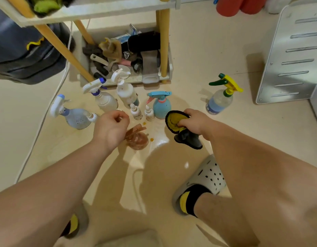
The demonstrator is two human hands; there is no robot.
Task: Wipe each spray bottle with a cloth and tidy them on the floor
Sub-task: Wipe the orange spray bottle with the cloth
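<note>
Several spray bottles stand on the cream floor. A pale blue speckled bottle is at the left, then a clear bottle with a blue-and-white trigger and a white bottle. Two small bottles stand before a teal bottle. Apart at the right is a clear bottle with a yellow-green trigger. An amber bottle sits nearest me, partly hidden under my left hand, whose fingers are curled and hold nothing. My right hand grips a yellow-and-black cloth.
A wooden-legged shelf unit with a low tray of brushes and rags stands behind the bottles. A white cable runs along the left floor. A metal slotted panel is at right. Orange drops spot the floor. My slippered foot is below.
</note>
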